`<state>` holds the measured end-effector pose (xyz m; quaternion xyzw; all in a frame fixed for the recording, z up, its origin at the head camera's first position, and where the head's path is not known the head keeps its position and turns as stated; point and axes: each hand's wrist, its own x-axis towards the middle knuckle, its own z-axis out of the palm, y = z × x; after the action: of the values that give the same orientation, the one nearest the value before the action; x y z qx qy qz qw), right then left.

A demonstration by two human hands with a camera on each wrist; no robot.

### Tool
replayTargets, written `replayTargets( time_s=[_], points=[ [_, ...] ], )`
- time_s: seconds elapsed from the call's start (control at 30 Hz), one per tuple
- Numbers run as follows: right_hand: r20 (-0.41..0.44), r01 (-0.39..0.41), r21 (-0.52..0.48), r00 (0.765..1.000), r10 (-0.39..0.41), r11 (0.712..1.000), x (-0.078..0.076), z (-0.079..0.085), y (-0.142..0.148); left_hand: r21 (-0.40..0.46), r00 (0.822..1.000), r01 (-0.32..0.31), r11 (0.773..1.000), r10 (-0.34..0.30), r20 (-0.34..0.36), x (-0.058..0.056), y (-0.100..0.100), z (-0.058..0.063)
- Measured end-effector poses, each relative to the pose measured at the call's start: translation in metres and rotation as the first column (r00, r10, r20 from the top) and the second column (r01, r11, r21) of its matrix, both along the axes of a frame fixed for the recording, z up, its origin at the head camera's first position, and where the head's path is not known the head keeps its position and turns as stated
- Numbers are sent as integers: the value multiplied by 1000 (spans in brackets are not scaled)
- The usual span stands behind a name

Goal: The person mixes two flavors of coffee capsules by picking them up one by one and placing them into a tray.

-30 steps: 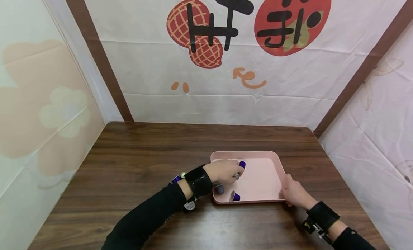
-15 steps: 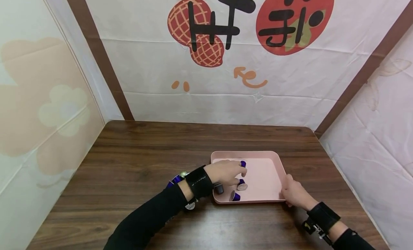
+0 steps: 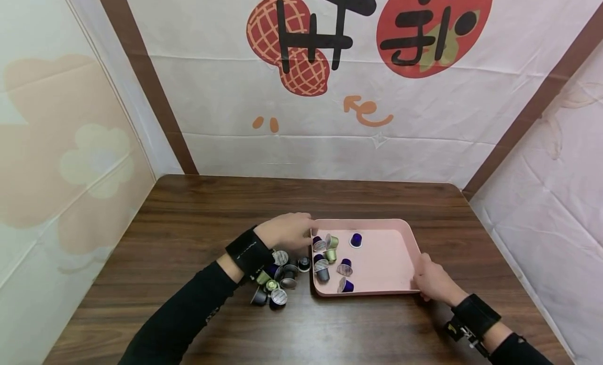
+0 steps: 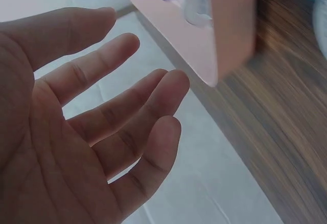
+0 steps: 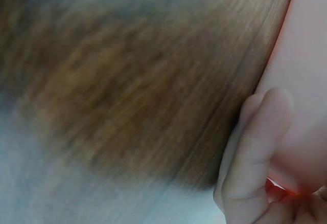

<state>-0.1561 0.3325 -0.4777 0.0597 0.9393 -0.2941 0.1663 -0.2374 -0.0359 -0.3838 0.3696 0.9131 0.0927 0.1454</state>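
Observation:
My left hand (image 3: pixel 286 231) is above the table at the far left corner of a pink tray (image 3: pixel 383 260). In the left wrist view the left hand (image 4: pixel 87 121) is empty, its fingers loosely bent and apart. My right hand (image 3: pixel 434 281) grips the tray's right rim; the right wrist view shows its fingers (image 5: pixel 255 152) bent round the edge. Several coffee capsules lie in the tray, mostly toward its left side: a purple one (image 3: pixel 356 240) stands apart at the back, a green one (image 3: pixel 331 255) is among those at the left.
A loose pile of coffee capsules, black, green and purple, lies on the wooden table (image 3: pixel 226 323) left of the tray, such as a black one (image 3: pixel 278 298). A printed cloth (image 3: pixel 301 155) hangs behind the table, with more cloth at both sides.
My left hand has left the purple capsules in the tray and drawn back left, uncovering them and the pile beside the tray. The right hand keeps its hold on the rim.

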Motion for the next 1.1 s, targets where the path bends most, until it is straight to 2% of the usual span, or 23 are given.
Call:
replayTargets(
  time_s=[0.1, 0.3, 0.53, 0.87, 1.1],
  points=[
    [15, 10, 3, 1000, -10, 1000, -1, 1, -1, -23, 1000, -7, 1000, 7, 6, -2, -11, -2],
    [17, 4, 15, 1000, -5, 1000, 1, 3, -1, -96, 999, 31, 995, -26, 47, -2, -28, -11],
    [-5, -3, 6, 1000, 3, 1000, 1, 4, 0, -136, 991, 6, 991, 12, 132, 0, -39, -25],
    [-2, 2, 4, 1000, -2, 1000, 2, 3, -1, -113, 993, 76, 991, -66, 97, 1, -41, -40],
    [-8, 4, -7, 1000, -4, 1000, 1, 0, 0, -140, 996, 73, 987, -66, 58, 0, -39, -48]
  ],
)
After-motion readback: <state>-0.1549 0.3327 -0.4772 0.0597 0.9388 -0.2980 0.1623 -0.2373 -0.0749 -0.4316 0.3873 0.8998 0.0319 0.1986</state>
